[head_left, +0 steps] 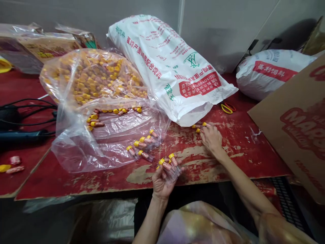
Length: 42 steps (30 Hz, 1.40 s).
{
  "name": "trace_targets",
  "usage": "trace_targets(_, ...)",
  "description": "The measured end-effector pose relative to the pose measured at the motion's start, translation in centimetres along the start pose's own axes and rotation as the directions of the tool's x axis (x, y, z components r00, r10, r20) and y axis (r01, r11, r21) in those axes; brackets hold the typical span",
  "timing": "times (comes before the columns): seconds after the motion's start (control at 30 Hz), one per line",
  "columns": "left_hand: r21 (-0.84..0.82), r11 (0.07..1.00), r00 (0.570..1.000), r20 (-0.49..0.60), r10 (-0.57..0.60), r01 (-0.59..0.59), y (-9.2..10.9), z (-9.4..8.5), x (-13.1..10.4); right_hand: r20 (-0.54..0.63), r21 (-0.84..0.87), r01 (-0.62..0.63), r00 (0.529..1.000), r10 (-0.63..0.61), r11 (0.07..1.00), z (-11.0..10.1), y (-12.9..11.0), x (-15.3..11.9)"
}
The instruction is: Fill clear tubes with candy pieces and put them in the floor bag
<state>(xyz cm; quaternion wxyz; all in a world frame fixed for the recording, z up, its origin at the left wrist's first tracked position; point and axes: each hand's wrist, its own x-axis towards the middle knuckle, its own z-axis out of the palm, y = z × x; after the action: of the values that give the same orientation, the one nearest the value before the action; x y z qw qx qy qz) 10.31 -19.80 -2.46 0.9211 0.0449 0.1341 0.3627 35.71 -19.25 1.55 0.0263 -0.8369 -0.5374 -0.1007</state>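
Observation:
Several clear tubes with yellow caps [166,165] are held in my left hand [162,183], near the front edge of the red table. Farther back, my right hand [212,138] reaches down at a few more yellow-capped tubes [197,127] beside the mouth of a white sack [162,64]; its fingertips are partly hidden, so its grip is unclear. More capped tubes [140,144] lie on the flattened front of a large clear plastic bag [101,142]. The rear of that bag bulges with many yellow-capped tubes [93,76].
A cardboard box [294,118] stands at the right, with a second white sack [274,71] behind it. Yellow-handled scissors [227,108] lie on the table [243,149]. Black cables [27,108] and loose pieces [15,169] are at the left.

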Motion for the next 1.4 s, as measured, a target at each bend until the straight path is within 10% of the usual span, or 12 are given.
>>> trace_targets(0.2,-0.022,0.999,0.998,0.054,-0.027,0.028,0.1,-1.1,-0.1,0.188,-0.038,0.127,0.975,-0.118,0.991,0.4,0.6,-0.4)
trace_targets(0.5,-0.004,0.999,0.997,0.063,-0.052,0.052,0.4,-1.0,0.3,0.554,-0.047,0.367,0.784,-0.281,0.929,-3.9,1.3,-1.8)
trace_targets(0.73,0.03,0.999,0.999,0.018,-0.046,0.046,0.2,-0.8,0.6,0.478,-0.007,0.314,0.835,-0.273,0.949,-0.7,2.0,-2.3)
trace_targets(0.9,0.004,0.999,0.999,-0.006,-0.032,0.032,0.2,-0.6,0.4,0.381,0.231,0.056,0.913,-0.144,0.971,-0.8,1.7,-3.8)
trace_targets(1.07,-0.015,1.0,0.998,-0.056,0.023,-0.023,0.1,-0.7,0.3,0.22,0.787,-0.176,0.976,-0.002,0.591,-1.8,-3.1,-7.5)
trace_targets(1.4,-0.084,0.996,0.999,0.011,0.032,-0.031,1.3,-3.6,0.7,-0.042,0.568,0.157,0.986,-0.162,0.808,-2.7,-9.0,-9.2)
